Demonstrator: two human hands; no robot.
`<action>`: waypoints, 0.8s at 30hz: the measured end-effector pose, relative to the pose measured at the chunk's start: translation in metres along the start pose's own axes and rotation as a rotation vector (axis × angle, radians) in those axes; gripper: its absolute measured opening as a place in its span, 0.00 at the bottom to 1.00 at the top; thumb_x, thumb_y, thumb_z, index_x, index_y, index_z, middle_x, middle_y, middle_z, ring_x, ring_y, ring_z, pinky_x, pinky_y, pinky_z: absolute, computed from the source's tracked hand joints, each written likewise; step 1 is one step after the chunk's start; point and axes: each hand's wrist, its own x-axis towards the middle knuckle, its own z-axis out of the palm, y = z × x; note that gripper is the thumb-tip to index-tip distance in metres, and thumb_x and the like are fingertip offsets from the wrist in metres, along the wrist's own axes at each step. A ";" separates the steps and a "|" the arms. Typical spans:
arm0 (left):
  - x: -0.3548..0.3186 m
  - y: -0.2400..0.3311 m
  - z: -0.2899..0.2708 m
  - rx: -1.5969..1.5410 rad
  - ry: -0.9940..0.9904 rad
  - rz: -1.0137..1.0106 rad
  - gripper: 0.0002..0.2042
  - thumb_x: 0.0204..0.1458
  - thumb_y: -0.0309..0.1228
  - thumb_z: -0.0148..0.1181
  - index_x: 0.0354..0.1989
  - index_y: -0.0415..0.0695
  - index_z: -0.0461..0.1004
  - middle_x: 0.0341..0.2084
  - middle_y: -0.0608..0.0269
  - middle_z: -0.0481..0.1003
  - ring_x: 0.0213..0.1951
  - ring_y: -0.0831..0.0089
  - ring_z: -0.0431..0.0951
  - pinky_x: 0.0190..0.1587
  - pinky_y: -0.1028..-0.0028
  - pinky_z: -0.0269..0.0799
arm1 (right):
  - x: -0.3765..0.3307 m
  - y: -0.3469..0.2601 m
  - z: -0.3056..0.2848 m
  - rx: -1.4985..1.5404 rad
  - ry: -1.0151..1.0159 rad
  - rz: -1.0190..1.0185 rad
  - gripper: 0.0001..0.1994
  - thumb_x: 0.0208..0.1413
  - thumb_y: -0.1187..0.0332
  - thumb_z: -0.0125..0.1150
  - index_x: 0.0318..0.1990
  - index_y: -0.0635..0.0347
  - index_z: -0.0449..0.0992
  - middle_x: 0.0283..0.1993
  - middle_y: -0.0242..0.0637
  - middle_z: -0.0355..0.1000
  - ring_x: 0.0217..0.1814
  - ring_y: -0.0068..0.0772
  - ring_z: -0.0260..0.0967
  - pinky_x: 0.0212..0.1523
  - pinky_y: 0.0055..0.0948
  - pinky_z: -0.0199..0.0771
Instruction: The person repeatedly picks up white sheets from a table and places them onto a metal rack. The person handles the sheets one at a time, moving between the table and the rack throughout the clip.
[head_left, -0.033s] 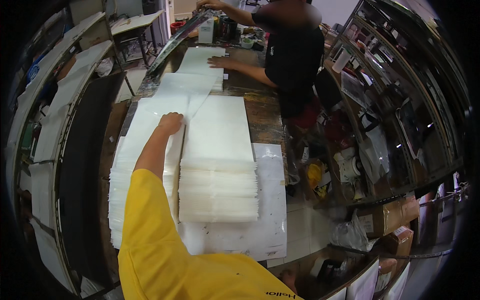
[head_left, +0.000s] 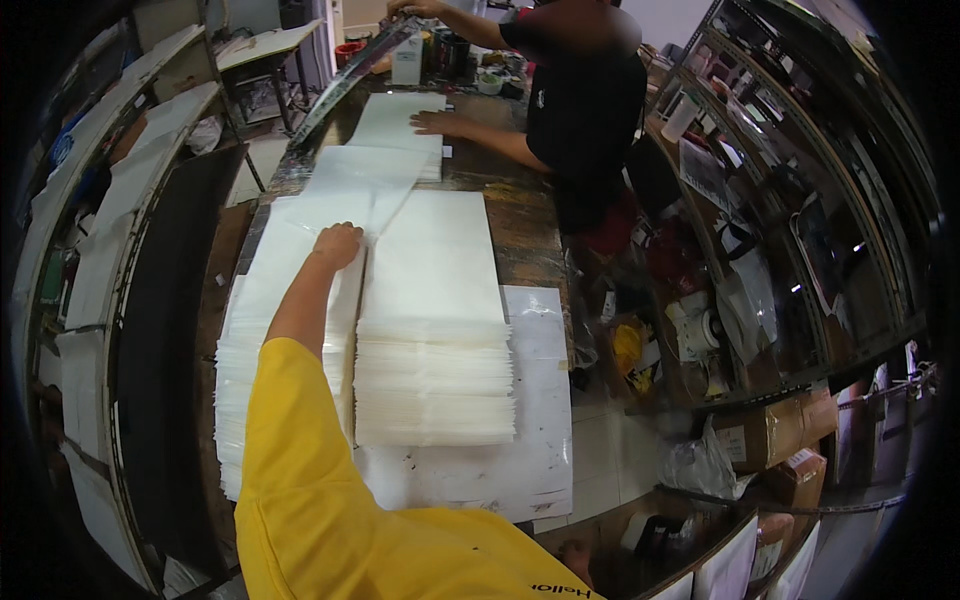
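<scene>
My left hand [head_left: 339, 244], at the end of a yellow sleeve, reaches forward over the left stack of whitish sheets [head_left: 285, 235]. Its fingers are closed on the near edge of a thin translucent sheet [head_left: 370, 172], which extends away across the far ends of both stacks. A second thick stack [head_left: 435, 260] lies to the right, its near edges fanned in layers. In the dim area at the bottom, beside my shirt, part of my right hand [head_left: 575, 556] appears; its fingers cannot be made out.
Across the worktable [head_left: 525, 235] a person in black [head_left: 585, 110] holds up a tilted framed screen [head_left: 355, 75] and rests a hand on another sheet stack [head_left: 395, 115]. Racks [head_left: 130, 215] line the left; cluttered shelves [head_left: 740, 200] and cardboard boxes [head_left: 775, 435] stand right.
The view has shifted very slightly. The person opposite has lowered the framed screen a little; my left hand keeps its place on the translucent sheet.
</scene>
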 end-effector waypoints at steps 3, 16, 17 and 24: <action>0.005 0.001 0.002 0.149 -0.008 0.035 0.11 0.56 0.27 0.49 0.44 0.43 0.75 0.43 0.54 0.77 0.47 0.58 0.78 0.50 0.57 0.74 | -0.029 0.008 -0.001 -0.088 -0.070 -0.132 0.11 0.60 0.69 0.51 0.46 0.64 0.74 0.39 0.41 0.72 0.34 0.33 0.72 0.34 0.36 0.75; -0.002 0.207 -0.092 -0.383 0.496 0.565 0.08 0.58 0.22 0.52 0.44 0.35 0.74 0.35 0.48 0.71 0.36 0.48 0.75 0.38 0.59 0.71 | -0.011 -0.098 0.028 0.488 0.253 -0.265 0.11 0.60 0.65 0.56 0.44 0.64 0.73 0.37 0.33 0.71 0.35 0.24 0.68 0.33 0.27 0.72; -0.014 0.246 -0.101 -0.444 0.460 0.646 0.08 0.59 0.22 0.53 0.45 0.35 0.74 0.34 0.48 0.72 0.35 0.50 0.75 0.37 0.60 0.72 | -0.013 -0.112 0.032 0.551 0.277 -0.419 0.11 0.61 0.66 0.57 0.46 0.64 0.73 0.37 0.33 0.70 0.37 0.24 0.69 0.35 0.27 0.75; -0.135 0.464 -0.112 -0.795 0.190 0.958 0.11 0.56 0.24 0.58 0.47 0.36 0.74 0.26 0.51 0.75 0.27 0.61 0.76 0.33 0.66 0.71 | -0.114 -0.201 0.017 0.543 0.267 -0.782 0.12 0.58 0.65 0.64 0.42 0.60 0.69 0.39 0.31 0.69 0.35 0.21 0.68 0.35 0.26 0.72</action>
